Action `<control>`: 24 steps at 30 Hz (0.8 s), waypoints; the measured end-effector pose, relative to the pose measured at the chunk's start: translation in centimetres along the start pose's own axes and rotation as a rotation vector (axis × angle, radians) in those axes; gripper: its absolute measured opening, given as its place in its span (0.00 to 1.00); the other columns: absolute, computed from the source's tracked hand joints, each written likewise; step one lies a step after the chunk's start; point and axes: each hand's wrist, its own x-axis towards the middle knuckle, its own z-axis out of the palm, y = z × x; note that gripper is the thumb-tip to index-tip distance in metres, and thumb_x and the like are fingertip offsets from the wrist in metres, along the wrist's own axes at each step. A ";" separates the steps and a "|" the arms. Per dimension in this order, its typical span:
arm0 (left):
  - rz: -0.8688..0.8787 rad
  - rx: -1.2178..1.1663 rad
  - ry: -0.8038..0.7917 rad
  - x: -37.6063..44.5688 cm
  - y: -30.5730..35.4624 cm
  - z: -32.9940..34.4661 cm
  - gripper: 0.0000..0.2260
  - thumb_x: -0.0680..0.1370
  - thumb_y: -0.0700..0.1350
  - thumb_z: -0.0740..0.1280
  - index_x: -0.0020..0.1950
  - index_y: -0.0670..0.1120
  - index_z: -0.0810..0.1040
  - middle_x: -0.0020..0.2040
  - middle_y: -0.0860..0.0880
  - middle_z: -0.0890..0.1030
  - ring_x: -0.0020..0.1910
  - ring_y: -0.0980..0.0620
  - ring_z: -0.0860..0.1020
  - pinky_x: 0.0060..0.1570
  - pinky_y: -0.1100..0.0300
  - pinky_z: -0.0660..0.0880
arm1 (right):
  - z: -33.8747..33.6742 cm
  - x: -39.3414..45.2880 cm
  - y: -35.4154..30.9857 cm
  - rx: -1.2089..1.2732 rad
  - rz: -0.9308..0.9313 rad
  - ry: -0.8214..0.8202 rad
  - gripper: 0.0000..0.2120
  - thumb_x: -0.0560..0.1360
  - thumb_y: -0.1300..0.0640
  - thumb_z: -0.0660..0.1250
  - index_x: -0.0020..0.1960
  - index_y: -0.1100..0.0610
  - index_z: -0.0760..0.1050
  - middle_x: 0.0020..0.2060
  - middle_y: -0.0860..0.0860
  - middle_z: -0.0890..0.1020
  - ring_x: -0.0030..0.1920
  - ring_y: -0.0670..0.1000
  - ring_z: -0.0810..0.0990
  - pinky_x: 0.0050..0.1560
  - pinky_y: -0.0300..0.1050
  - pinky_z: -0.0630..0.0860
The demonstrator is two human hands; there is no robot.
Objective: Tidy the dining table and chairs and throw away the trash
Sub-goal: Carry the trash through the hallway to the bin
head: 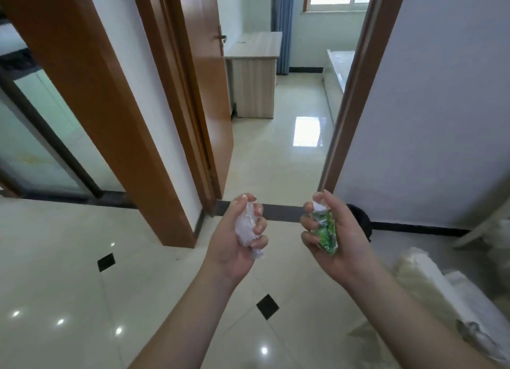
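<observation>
My left hand (pixel 237 236) is raised over the tiled floor, its fingers curled round a crumpled white tissue (pixel 246 228). My right hand (pixel 335 233) is level with it, a short gap to the right, and grips a crumpled green wrapper (pixel 327 229) with a white torn end at the top. Behind my right hand, a dark round bin (pixel 361 219) stands against the wall, mostly hidden by the hand. The dining table and chairs are out of view.
An open doorway (pixel 278 136) ahead leads to a room with a wooden desk (pixel 255 73) and a bed. A brown door frame (pixel 116 114) stands at left, a white wall (pixel 430 106) at right. Plastic-wrapped white furniture (pixel 430 280) lies at lower right.
</observation>
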 end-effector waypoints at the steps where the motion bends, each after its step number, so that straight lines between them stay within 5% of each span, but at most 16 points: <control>1: -0.018 0.007 -0.015 1.6 0.4 0.0 0.06 0.75 0.48 0.65 0.49 0.46 0.73 0.37 0.47 0.73 0.27 0.55 0.69 0.21 0.67 0.65 | -0.3 1.1 -0.4 0.006 -0.013 0.025 0.05 0.75 0.54 0.64 0.42 0.54 0.73 0.34 0.49 0.75 0.27 0.44 0.67 0.22 0.34 0.64; 8: -0.143 0.045 -0.116 13.3 -0.7 1.2 0.07 0.72 0.48 0.68 0.47 0.47 0.74 0.38 0.48 0.72 0.28 0.55 0.68 0.22 0.66 0.62 | -3.8 8.8 -5.3 0.103 -0.129 0.161 0.07 0.68 0.54 0.69 0.42 0.54 0.73 0.34 0.49 0.73 0.26 0.44 0.67 0.19 0.34 0.65; 24: -0.388 0.019 -0.227 39.0 -7.4 12.2 0.08 0.70 0.46 0.71 0.45 0.48 0.75 0.35 0.49 0.72 0.25 0.56 0.67 0.19 0.67 0.62 | -12.4 24.1 -20.4 0.281 -0.257 0.330 0.07 0.75 0.53 0.65 0.39 0.54 0.75 0.32 0.50 0.75 0.27 0.45 0.71 0.21 0.34 0.66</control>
